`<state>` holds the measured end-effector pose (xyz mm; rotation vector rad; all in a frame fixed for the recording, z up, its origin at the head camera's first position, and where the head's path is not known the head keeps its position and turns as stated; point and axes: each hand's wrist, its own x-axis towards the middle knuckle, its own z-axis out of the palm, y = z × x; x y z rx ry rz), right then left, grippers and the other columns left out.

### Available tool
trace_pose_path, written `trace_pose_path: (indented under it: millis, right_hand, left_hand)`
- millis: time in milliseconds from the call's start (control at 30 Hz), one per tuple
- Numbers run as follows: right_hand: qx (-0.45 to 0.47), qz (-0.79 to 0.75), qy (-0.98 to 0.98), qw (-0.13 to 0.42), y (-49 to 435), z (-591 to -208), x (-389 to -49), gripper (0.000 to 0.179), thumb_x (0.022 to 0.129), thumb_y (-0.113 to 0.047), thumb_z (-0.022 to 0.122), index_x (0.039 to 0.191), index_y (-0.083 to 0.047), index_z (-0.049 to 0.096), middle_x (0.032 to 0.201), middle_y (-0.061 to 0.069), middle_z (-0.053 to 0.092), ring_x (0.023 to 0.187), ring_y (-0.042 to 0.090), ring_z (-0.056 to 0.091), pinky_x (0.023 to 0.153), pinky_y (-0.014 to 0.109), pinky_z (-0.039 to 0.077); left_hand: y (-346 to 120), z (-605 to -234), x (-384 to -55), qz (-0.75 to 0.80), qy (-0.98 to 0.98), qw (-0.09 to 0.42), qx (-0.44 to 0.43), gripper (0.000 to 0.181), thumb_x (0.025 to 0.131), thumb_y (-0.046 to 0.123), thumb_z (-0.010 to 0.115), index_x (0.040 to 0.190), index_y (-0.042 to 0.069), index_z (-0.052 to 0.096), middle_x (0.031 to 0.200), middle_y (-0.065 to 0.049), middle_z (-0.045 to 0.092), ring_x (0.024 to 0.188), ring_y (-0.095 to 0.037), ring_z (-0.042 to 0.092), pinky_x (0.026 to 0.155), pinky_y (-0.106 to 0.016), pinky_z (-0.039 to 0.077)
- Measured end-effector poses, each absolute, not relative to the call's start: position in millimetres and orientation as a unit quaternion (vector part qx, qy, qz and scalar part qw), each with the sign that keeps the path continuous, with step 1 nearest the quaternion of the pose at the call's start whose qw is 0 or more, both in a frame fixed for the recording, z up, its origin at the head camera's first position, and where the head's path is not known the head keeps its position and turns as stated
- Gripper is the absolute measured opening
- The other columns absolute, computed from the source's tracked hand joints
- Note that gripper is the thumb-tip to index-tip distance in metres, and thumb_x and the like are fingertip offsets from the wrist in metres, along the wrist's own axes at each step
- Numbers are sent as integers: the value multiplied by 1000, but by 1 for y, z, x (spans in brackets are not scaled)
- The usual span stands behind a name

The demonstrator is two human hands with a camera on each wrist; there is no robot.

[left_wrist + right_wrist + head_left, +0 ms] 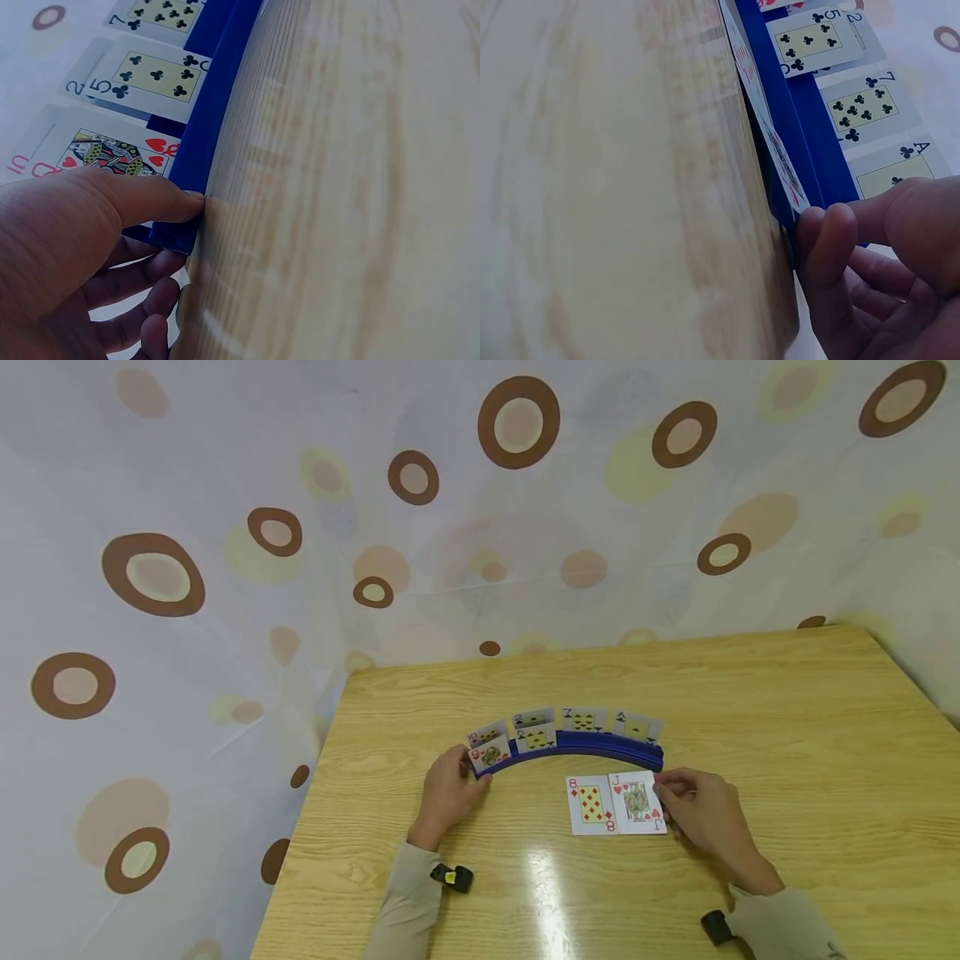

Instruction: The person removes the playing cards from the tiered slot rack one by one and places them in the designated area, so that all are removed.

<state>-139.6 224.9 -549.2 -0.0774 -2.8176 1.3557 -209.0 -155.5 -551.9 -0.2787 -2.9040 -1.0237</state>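
Note:
A curved blue card holder [611, 747] stands on the table with playing cards upright in it. My left hand [447, 793] grips its left end, the thumb [169, 201] on the front and the other fingers curled behind. Beside that thumb is the queen of hearts [491, 755], before a red ten [486, 732]. My right hand [708, 814] pinches the jack of hearts [637, 803] by its right edge, just in front of the holder's right end. Adjoining the jack on its left is the eight of diamonds [590, 805]. In the right wrist view these cards show almost edge-on.
Farther along the holder stand the five of clubs [536, 739], the two of clubs [533, 717] behind it, the seven of clubs [584, 719] and the ace of clubs [637, 725]. A wooden table [810, 760] lies beneath, with a spotted cloth [450, 543] behind.

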Motion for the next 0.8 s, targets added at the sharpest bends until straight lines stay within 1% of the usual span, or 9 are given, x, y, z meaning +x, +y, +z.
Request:
trace_pose_path:
  millis: [233, 367, 567, 800]
  right_hand:
    - [-34, 449, -893, -8, 223, -547, -138, 24, 105, -9, 68, 121, 8, 74, 91, 13, 78, 56, 9, 63, 49, 27, 51]
    - [-37, 449, -893, -10, 223, -547, -138, 25, 105, -10, 68, 121, 8, 74, 91, 13, 78, 55, 9, 63, 48, 27, 50]
    - [-34, 436, -899, 0, 225, -547, -140, 27, 104, -14, 71, 120, 7, 76, 94, 14, 80, 62, 5, 64, 53, 25, 49]
    - [-24, 426, -904, 6, 229, -549, -138, 25, 102, -15, 74, 119, 4, 77, 97, 14, 81, 69, 3, 66, 58, 24, 50]
  left_hand:
    - [-155, -553, -208, -331, -939, 21, -87, 32, 94, 21, 85, 117, 4, 70, 99, -9, 71, 85, -15, 55, 75, -30, 45]
    - [-155, -552, -208, -330, -939, 23, -89, 32, 94, 20, 85, 117, 4, 70, 99, -9, 71, 85, -15, 56, 75, -30, 45]
    - [-155, -551, -208, -328, -940, 26, -90, 32, 94, 21, 85, 117, 4, 70, 98, -9, 70, 83, -15, 54, 74, -30, 44]
    - [-155, -551, -208, -329, -940, 28, -91, 32, 94, 20, 85, 116, 3, 70, 97, -9, 70, 83, -15, 54, 74, -29, 43]
